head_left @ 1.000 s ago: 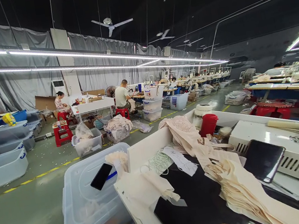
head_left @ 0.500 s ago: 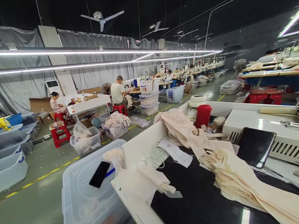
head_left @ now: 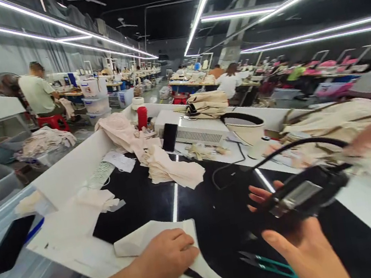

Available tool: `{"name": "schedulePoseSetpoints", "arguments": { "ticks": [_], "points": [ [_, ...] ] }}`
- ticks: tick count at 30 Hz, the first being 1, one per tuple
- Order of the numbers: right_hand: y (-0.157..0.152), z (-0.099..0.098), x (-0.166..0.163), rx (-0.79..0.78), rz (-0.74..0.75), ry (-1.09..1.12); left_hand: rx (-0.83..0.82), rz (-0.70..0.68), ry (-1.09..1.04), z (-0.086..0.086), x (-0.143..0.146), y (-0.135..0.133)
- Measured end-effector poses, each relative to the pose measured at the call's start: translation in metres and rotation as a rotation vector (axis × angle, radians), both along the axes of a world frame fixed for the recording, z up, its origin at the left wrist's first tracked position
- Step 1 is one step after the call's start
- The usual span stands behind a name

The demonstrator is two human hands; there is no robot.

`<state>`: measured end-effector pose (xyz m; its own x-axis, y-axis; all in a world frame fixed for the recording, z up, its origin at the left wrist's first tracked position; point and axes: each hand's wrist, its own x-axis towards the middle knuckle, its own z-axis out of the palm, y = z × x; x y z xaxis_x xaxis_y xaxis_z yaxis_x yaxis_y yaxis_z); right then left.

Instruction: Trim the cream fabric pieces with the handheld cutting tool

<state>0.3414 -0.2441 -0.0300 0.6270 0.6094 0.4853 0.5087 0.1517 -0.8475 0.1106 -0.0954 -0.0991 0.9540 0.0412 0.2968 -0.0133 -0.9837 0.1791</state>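
Note:
My left hand (head_left: pixel 170 259) has its fingers curled down on a cream sheet of cloth or paper (head_left: pixel 141 241) at the near edge of the black work surface. To the right, my right hand (head_left: pixel 306 246) has its thumb and fingers spread apart around the underside of a blurred black object (head_left: pixel 306 197) with a curved black strap. Contact between its palm and that object is hidden. Another person's hand (head_left: pixel 370 139) reaches in from the right at the strap. Thread snips with teal handles (head_left: pixel 269 263) lie just left of my right wrist.
Cream cut pieces (head_left: pixel 172 166) lie stacked across the black worktop (head_left: pixel 140 206). Behind them are a dark phone (head_left: pixel 170 136), a red container (head_left: pixel 142 117) and a white vented box (head_left: pixel 190 126). Another phone (head_left: pixel 9 244) rests on a plastic bin lid at left. Cream fabric (head_left: pixel 336 123) is piled at right.
The view has swung right. Both my hands, the black strapped object and the other person's hand have come into view, as have the snips.

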Motion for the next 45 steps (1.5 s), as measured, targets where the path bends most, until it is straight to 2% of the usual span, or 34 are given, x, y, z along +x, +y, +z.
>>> {"name": "schedulePoseSetpoints", "arguments": {
  "ticks": [3,7,14,19,22,27,34,45],
  "points": [
    [0.020,0.013,-0.017,0.073,0.020,0.096,0.014,-0.022,-0.069,-0.004,-0.006,-0.002],
    [0.047,0.022,-0.039,0.201,-0.061,0.108,0.012,-0.061,-0.127,-0.006,-0.010,-0.004],
    [0.070,0.018,-0.058,0.142,-0.193,0.075,-0.003,-0.071,-0.144,0.000,0.001,-0.003],
    [0.080,0.016,-0.065,0.124,-0.264,0.107,0.074,-0.066,-0.141,0.001,0.014,0.003],
    [0.081,0.011,-0.064,0.230,-0.206,0.171,0.152,-0.054,-0.116,0.000,0.016,0.003],
    [0.078,0.003,-0.062,0.397,-0.011,0.236,0.200,-0.040,-0.135,-0.004,0.013,0.000],
    [0.084,-0.003,-0.065,0.470,0.072,0.314,0.194,-0.020,-0.260,-0.008,0.011,-0.002],
    [0.082,-0.004,-0.069,0.516,0.155,0.378,0.149,-0.029,-0.307,-0.006,0.012,0.000]
  ]
}}
